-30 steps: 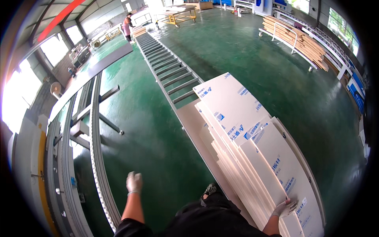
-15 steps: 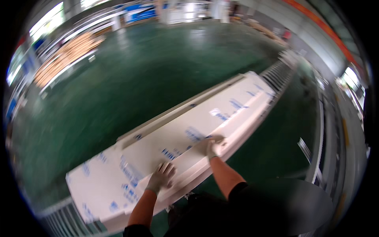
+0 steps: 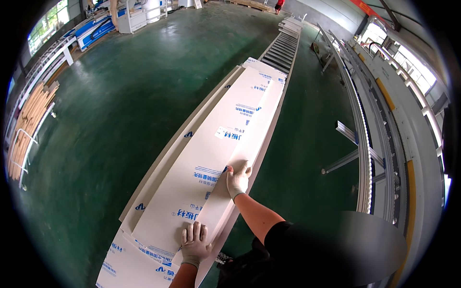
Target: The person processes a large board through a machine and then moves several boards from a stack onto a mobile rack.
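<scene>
Long white panels with blue print lie in a stack before me, with a wide panel (image 3: pixel 192 180) near the top. Along its right side runs a narrower plain white strip (image 3: pixel 218 206). My left hand (image 3: pixel 194 247), in a pale glove, lies on the strip's near part with its fingers stretched forward. Farther along, my right hand (image 3: pixel 237 180), gloved too, presses on the strip with its thumb spread from its fingers; its palm is hidden. Another printed panel (image 3: pixel 127 266) sticks out at the near left end.
A roller conveyor (image 3: pixel 281 50) runs on beyond the stack. At the right stands a long machine (image 3: pixel 398 120) with metal rails (image 3: pixel 357 129). Wooden strips (image 3: pixel 29 120) are piled at the far left. A person in red (image 3: pixel 279 6) is in the distance.
My view has swung to the right, so the stack now points more straight ahead. Both hands remain on the white strip, the left one lying flatter with its fingers forward.
</scene>
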Motion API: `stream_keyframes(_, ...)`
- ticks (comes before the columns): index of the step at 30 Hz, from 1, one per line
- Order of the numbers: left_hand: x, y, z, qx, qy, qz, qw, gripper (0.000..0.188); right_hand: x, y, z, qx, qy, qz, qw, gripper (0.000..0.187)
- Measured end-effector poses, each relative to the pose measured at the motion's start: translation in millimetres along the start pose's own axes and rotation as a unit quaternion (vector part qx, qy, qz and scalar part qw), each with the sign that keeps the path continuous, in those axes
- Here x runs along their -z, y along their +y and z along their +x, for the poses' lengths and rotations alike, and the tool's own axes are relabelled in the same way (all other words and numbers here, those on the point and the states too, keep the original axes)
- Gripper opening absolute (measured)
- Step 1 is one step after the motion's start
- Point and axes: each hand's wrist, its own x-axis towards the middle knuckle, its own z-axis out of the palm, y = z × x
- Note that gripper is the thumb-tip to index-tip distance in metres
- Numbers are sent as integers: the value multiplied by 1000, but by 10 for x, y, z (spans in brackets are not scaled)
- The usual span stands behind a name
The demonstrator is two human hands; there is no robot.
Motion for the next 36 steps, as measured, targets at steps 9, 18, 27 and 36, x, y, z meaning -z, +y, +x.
stream_keyframes(9, -10, -12, 127, 7, -18, 19, 1000, 78, 10, -44, 82, 5, 13, 7, 1000, 85)
stream_keyframes(18, 55, 22, 123, 8, -11, 33, 999, 77, 19, -49, 71, 14, 10, 15, 1000, 85)
stream_keyframes(27, 149, 75, 127, -3, -25, 22, 999, 80, -11, 30, 92, 17, 13, 14, 1000, 86)
stream_keyframes(36, -61, 99, 134, 7, -17, 55, 998, 77, -86, 156, 143, 31, 30, 38, 998, 85)
